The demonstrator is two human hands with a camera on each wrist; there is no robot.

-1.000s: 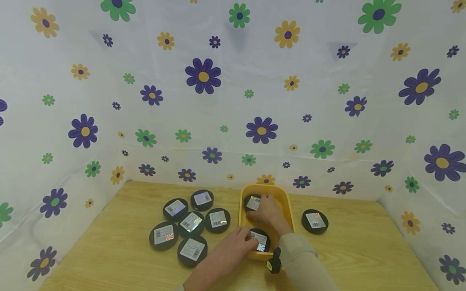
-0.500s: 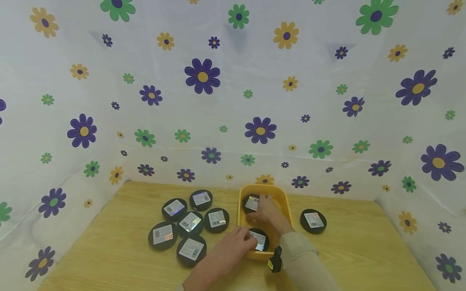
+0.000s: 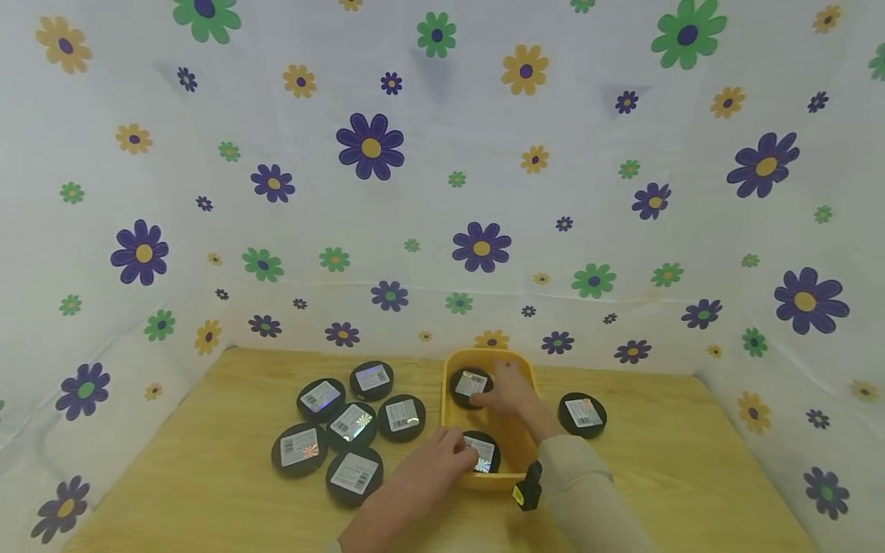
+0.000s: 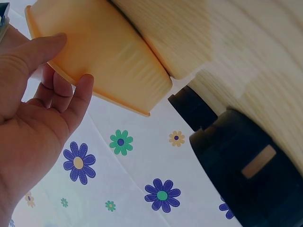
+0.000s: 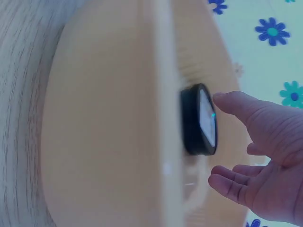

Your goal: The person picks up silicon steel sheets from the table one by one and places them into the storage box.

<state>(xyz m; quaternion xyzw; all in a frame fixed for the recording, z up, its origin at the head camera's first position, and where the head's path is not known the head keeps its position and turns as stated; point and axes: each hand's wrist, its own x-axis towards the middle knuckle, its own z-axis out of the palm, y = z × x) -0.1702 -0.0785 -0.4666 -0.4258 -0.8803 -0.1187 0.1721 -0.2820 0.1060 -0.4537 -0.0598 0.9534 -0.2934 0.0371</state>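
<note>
A yellow bin (image 3: 491, 481) holds two black round discs with white labels. My right hand (image 3: 507, 388) reaches over the back one (image 3: 472, 388). In the right wrist view, thumb and fingers (image 5: 227, 182) are spread, with a gap to the disc (image 5: 191, 118). My left hand (image 3: 435, 465) is at the bin's front left corner, overlapping the front disc (image 3: 487, 452). The left wrist view shows the thumb before the bin's outer wall (image 4: 113, 52) and other fingertips passing behind the rim. The left index finger is hidden.
Several black discs (image 3: 353, 426) lie grouped on the wooden table (image 3: 228, 445) left of the bin. One more disc (image 3: 582, 415) lies to its right. A flower-printed white sheet (image 3: 290, 223) surrounds the table. A small black device (image 3: 528, 488) sits by the right sleeve.
My right fingers and thumb have moved apart, away from the back disc, whose label shows more fully. The left hand keeps its place at the bin. The head view has turned slightly right.
</note>
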